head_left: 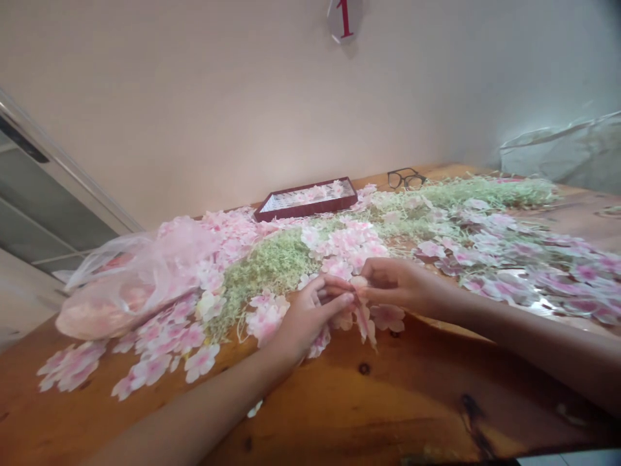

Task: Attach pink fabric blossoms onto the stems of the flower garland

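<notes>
Over the front of the wooden table (pixel 339 408), my left hand (pixel 310 317) and my right hand (pixel 400 285) meet with fingertips pinched together. Between them is a pale pink artificial flower (pixel 365 323), its petals hanging below the fingers. Both hands are closed on it; the exact grip point is partly hidden by the fingers. Just behind the hands lie loose pink-and-white fabric flowers (pixel 349 239). A heap of light green plastic stems (pixel 272 259) sits beyond my left hand.
A clear plastic bag (pixel 111 298) with pinkish contents lies at left. A dark red tray (pixel 310 208) holding some flowers stands by the wall, near black-framed glasses (pixel 406 179). More green stems (pixel 504 192) and scattered petals (pixel 543 285) cover the right side. A whitish sack (pixel 563 152) stands behind.
</notes>
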### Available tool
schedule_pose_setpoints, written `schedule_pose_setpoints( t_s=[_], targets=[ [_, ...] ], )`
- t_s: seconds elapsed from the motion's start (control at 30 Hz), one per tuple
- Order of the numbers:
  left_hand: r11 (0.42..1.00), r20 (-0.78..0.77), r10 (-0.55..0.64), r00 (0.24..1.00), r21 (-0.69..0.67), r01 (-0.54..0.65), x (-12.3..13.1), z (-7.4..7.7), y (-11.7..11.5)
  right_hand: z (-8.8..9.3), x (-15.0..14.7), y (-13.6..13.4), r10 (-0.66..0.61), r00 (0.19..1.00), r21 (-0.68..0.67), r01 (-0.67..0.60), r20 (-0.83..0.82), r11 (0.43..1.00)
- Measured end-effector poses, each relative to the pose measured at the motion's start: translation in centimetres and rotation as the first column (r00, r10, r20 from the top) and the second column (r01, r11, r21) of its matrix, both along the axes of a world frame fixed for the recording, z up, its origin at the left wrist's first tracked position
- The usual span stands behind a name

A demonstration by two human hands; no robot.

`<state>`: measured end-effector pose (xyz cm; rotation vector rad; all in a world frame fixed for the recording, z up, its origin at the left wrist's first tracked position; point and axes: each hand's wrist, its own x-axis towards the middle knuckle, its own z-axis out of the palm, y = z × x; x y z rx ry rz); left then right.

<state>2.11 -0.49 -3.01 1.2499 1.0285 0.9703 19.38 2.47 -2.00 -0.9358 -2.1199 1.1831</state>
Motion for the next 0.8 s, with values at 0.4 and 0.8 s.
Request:
schedule_pose_setpoints(
  t_s=[0.4, 0.8],
  targets=[
    [0.994, -0.096, 0.034, 0.995, 0.107, -0.024, 0.1, -0.1, 0.0, 0.2, -0.1, -0.2, 0.073, 0.995, -0.205, -0.086, -0.068, 0.975],
    [0.999, -0.111, -0.007, 0.994, 0.05, 0.013, 0.1, -0.3, 0.0, 0.1, -0.3, 0.0, 0.026, 0.998, -0.066, -0.03, -0.059, 0.997]
  ],
)
